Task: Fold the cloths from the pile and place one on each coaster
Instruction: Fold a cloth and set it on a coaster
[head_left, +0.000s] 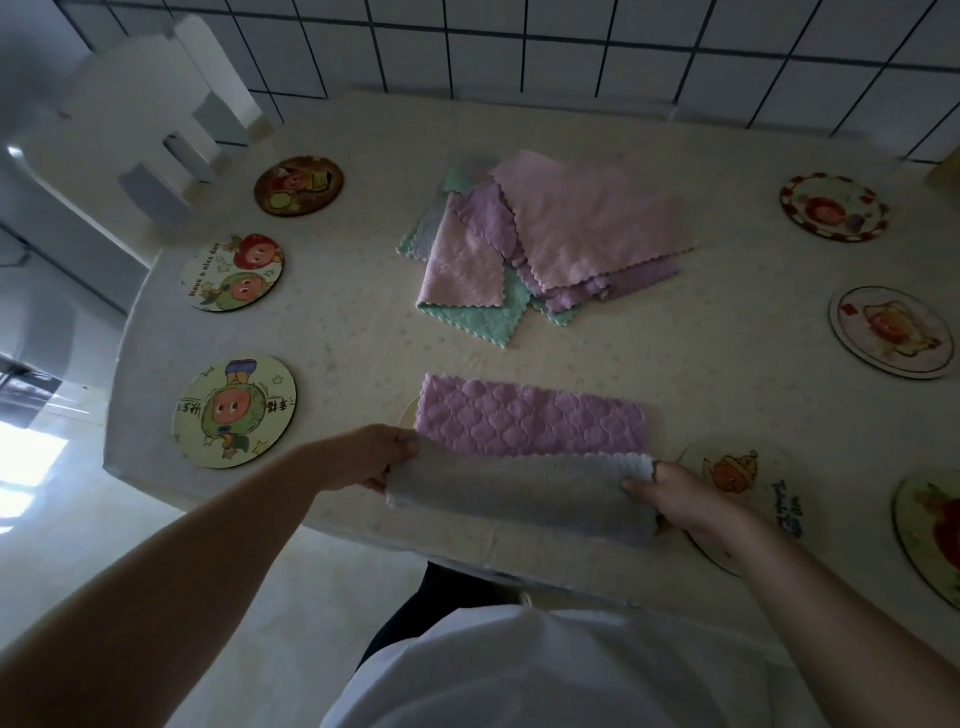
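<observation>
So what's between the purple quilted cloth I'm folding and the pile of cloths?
Only bare cream tablecloth separates the purple quilted cloth from the pile of cloths, seen in the head view.

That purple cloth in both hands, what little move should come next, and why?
Probably carry the lifted near edge forward onto the far edge, finishing the fold. The left hand and right hand each pinch a near corner of the purple cloth, whose grey underside is already turned up while the far half lies flat.
</observation>
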